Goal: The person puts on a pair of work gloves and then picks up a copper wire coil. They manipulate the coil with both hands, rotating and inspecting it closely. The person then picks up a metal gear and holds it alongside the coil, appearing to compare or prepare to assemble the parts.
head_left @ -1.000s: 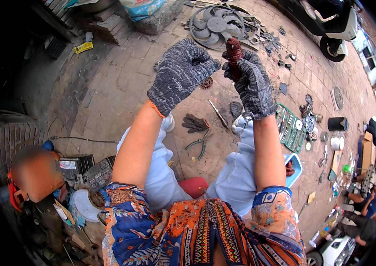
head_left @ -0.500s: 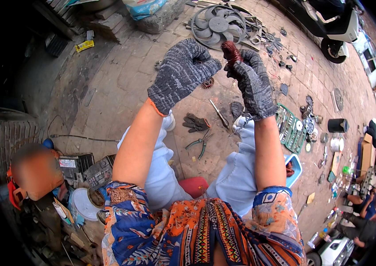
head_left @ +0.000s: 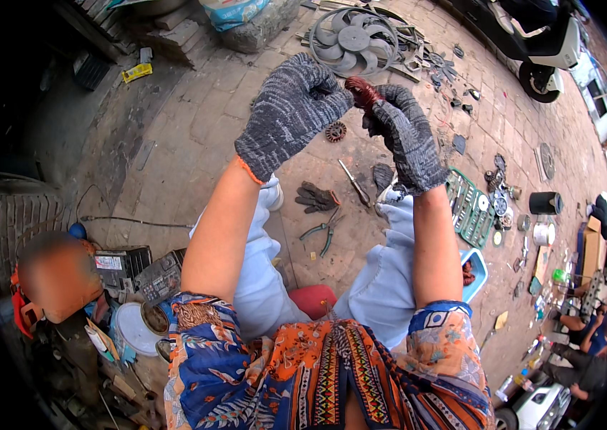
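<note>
Both hands wear grey knitted gloves and are raised in front of me over the paved ground. My right hand (head_left: 407, 136) is closed around a bundle of reddish-brown copper wire (head_left: 362, 93), which sticks out past the thumb toward the left. My left hand (head_left: 292, 111) is closed in a pinch, its fingertips close to the bundle's left end. What lies between those fingertips is hidden. Just below the hands, a small toothed ring-shaped part (head_left: 335, 132) rests on the ground. Between my feet lie a spare glove (head_left: 316, 197), green-handled pliers (head_left: 325, 233) and a screwdriver-like tool (head_left: 353, 183).
Beyond my hands lies a large fan (head_left: 353, 37) among loose parts. At right are an open green socket set (head_left: 469, 208), a blue tub (head_left: 477, 269) holding reddish-brown bundles, and a black cylinder (head_left: 545, 203). A scooter (head_left: 532, 43) stands far right; black batteries (head_left: 124, 265) sit at left.
The copper wire bundle has tipped from upright toward the left. Its end is now closer to my left hand, which has shifted slightly. The gap between my hands is narrower.
</note>
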The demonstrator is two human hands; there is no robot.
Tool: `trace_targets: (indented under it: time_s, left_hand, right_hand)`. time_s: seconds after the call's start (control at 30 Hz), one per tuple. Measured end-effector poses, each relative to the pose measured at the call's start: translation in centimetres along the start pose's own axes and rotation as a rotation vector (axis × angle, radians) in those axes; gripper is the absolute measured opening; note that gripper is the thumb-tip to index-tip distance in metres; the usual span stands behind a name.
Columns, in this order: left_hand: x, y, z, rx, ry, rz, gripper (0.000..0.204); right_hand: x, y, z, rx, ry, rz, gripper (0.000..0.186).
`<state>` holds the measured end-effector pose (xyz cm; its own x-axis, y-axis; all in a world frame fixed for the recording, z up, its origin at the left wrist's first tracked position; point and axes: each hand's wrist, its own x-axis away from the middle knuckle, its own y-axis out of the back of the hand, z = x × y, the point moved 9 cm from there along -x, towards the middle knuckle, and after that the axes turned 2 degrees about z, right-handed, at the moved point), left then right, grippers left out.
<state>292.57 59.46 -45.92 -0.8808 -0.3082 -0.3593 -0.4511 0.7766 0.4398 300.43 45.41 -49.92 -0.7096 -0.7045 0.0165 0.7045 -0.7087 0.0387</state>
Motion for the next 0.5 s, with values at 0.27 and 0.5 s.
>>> trace_targets:
  time_s: [0.27, 0.5]
  left_hand:
    - [0.0, 0.1, -1.4, -0.066, -0.154, -0.009, 0.014]
    - [0.2, 0.3, -2.8, -0.195, -0.321, -0.022, 0.014]
  right_hand:
    - [0.5, -1.7, -1.1, -0.142, -0.175, 0.089, 0.019]
    - [0.2, -1.3, -0.5, 0.070, 0.131, 0.169, 0.037]
